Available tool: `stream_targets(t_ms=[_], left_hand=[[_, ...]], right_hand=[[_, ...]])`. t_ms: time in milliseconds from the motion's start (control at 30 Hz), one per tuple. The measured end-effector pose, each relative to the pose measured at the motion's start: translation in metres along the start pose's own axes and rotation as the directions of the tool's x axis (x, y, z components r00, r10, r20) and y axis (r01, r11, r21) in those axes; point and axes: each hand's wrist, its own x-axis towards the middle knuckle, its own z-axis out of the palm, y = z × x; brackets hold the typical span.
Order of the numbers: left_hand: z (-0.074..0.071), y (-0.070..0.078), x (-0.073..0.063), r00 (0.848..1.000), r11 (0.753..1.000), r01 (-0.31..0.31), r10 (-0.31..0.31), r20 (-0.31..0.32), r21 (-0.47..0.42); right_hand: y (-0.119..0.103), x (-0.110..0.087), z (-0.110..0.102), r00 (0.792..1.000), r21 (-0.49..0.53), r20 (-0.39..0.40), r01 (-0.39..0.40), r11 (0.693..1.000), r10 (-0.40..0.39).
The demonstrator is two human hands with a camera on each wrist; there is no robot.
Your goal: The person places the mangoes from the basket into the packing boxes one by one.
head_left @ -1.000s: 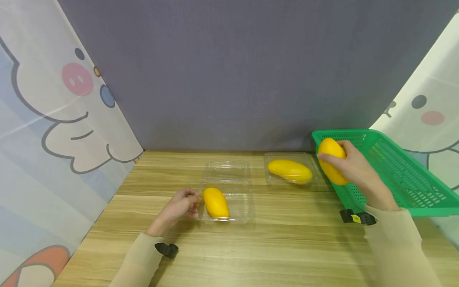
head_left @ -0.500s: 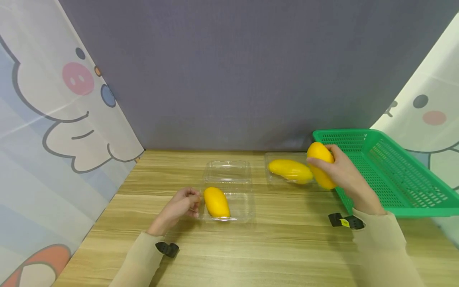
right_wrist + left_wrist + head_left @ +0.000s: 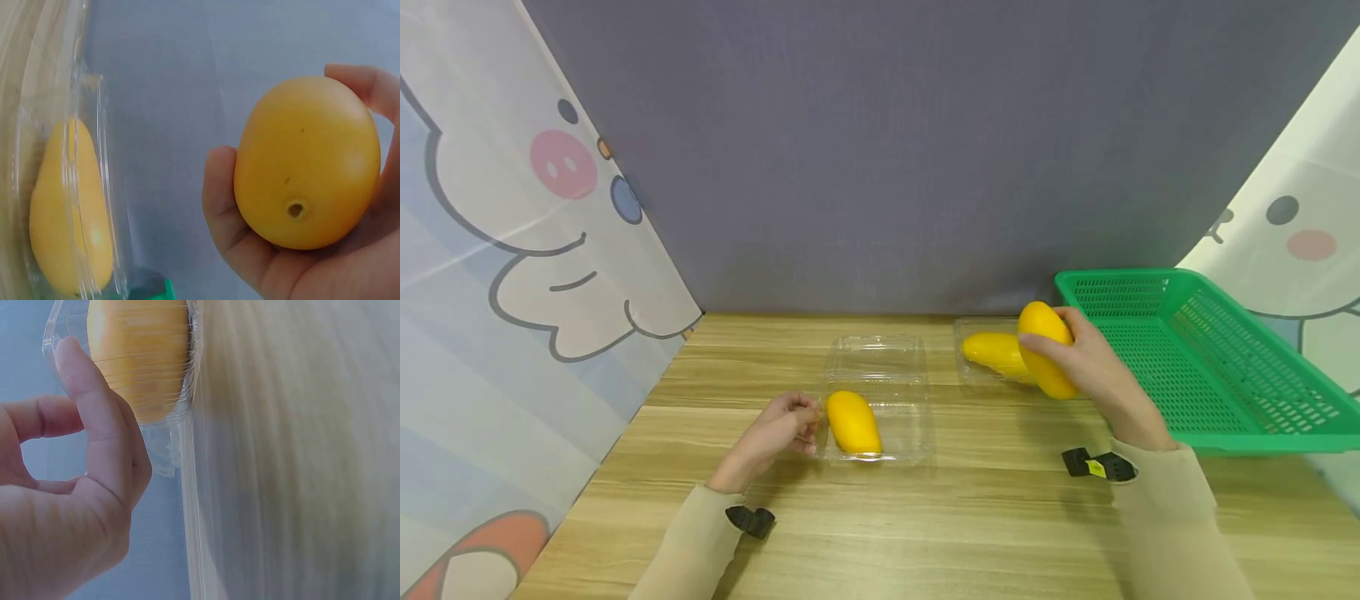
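Observation:
My right hand [image 3: 1101,362] grips a yellow mango [image 3: 1045,350] in the air, fingers on one side and thumb on the other. The mango's stem scar faces the camera in the right wrist view. Behind it, a second mango [image 3: 988,350] lies in a closed clear plastic clamshell box [image 3: 103,131]. An open clamshell box [image 3: 904,429] sits at mid-table, lid tipped back, with a third mango [image 3: 853,423] in its left half. My left hand [image 3: 778,432] pinches the left rim of this open box; the left wrist view shows a fingertip on the clear edge.
A green perforated plastic basket [image 3: 1195,367] stands at the right of the wooden table [image 3: 925,533]. A grey wall panel [image 3: 880,167] rises along the table's back edge. Printed cartoon sheets hang on both sides.
My right hand has carried the mango leftward from the basket's edge, so it now partly covers the closed box in the head view. My left hand and the open box have stayed put.

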Motion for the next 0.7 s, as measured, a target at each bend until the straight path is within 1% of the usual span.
stream_targets(t_ms=[300, 467, 700], left_hand=[[0.0, 0.0, 0.001, 1.0, 1.0, 0.015, -0.015, -0.019, 0.004], [0.0, 0.0, 0.002, 1.0, 1.0, 0.015, -0.016, -0.012, -0.001], [0.0, -0.001, 0.002, 1.0, 1.0, 0.014, -0.014, -0.004, -0.002]], right_hand=[[-0.007, 0.0, 0.013, 1.0, 0.027, 0.013, 0.011, 1.0, -0.011], [-0.008, 0.002, 0.021, 0.999, 0.055, 0.014, 0.031, 0.998, -0.032], [-0.013, 0.004, 0.032, 0.999, 0.079, 0.029, 0.041, 0.996, -0.043]])
